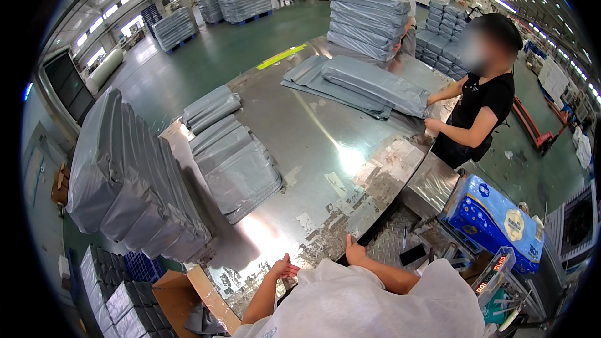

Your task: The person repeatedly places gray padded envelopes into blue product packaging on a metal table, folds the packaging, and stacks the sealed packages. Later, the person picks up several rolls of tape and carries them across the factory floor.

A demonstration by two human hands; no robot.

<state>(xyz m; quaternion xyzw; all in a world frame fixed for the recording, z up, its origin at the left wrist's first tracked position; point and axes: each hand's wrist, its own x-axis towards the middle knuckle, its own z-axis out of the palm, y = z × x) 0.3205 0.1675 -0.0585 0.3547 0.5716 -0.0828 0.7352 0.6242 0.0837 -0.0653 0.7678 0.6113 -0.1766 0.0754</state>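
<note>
My left hand (285,269) rests on the near edge of the shiny steel table (313,150), fingers loosely curled, holding nothing. My right hand (355,253) also lies at that edge, fingers apart and empty. A flat stack of grey plastic mailer bags (235,166) lies on the table to the left, beyond my hands. Across the table a person in a black shirt (479,109) handles a filled grey package (375,84).
A tall pile of filled grey packages (125,181) stands at the left. More stacked ones (366,22) sit at the table's far end beside another person. A blue wrapped pack (494,219) lies on a scale at right. A cardboard box (188,288) is below left.
</note>
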